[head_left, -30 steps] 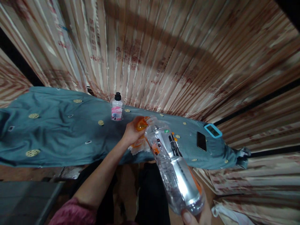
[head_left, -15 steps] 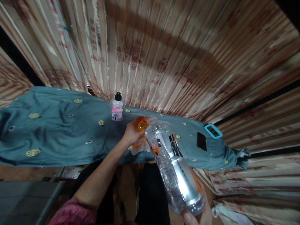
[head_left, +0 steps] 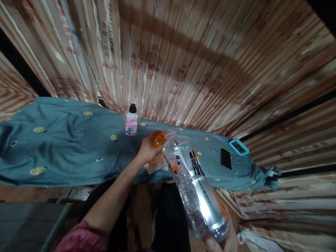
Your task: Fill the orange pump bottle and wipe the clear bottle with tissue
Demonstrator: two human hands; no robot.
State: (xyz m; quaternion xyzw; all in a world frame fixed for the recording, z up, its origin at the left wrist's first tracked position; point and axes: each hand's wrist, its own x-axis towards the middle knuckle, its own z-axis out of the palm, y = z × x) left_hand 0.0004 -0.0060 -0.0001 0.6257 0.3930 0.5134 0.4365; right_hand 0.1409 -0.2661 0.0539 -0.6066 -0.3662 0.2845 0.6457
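My right hand [head_left: 219, 241] grips the base of a large clear plastic bottle [head_left: 183, 185] with a silver and orange label. The bottle is tilted, its open neck at the upper left. My left hand [head_left: 149, 148] is closed around an orange see-through bottle [head_left: 159, 140], whose mouth meets the clear bottle's neck. Under the orange bottle lies a white cloth or tissue [head_left: 160, 166], partly covered by it and my hand. How full the clear bottle is, I cannot tell.
A teal patterned cloth [head_left: 65, 150] covers the long narrow surface. On it stand a small bottle with a black cap [head_left: 131, 122], a phone [head_left: 226, 159] and a blue-framed digital clock [head_left: 239, 147]. Pleated curtains [head_left: 168, 70] hang close behind. A white bag [head_left: 258, 241] lies at lower right.
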